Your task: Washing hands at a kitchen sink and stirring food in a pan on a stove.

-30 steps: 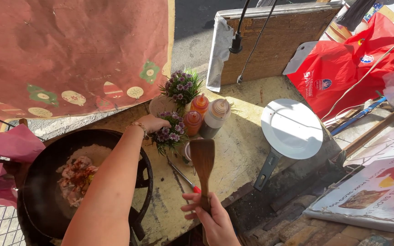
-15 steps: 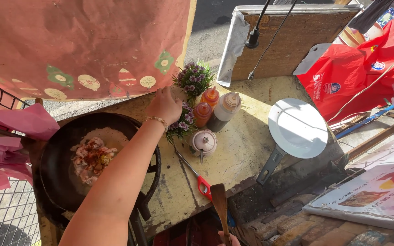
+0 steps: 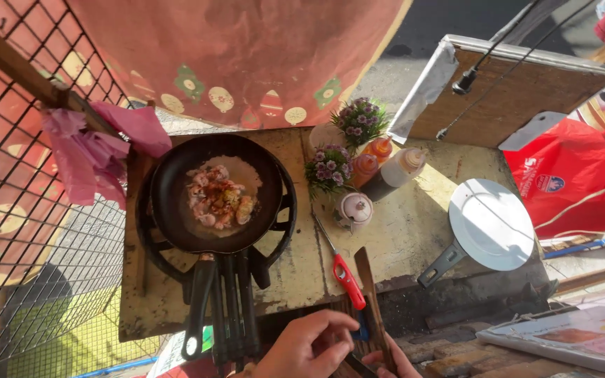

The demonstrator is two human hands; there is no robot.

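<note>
Stained counter [image 3: 414, 231] with pan [image 3: 215, 192], scissors [image 3: 341, 269], lid [image 3: 491, 224]; right fingers [image 3: 386, 353] holding spatula [image 3: 372, 308], left fingers [image 3: 323, 336] curled beside.

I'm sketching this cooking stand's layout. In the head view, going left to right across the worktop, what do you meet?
Pink cloth on the wire fence → black pan with food → small lidded pot → dark sauce bottle → white round lid → red bag.
</note>
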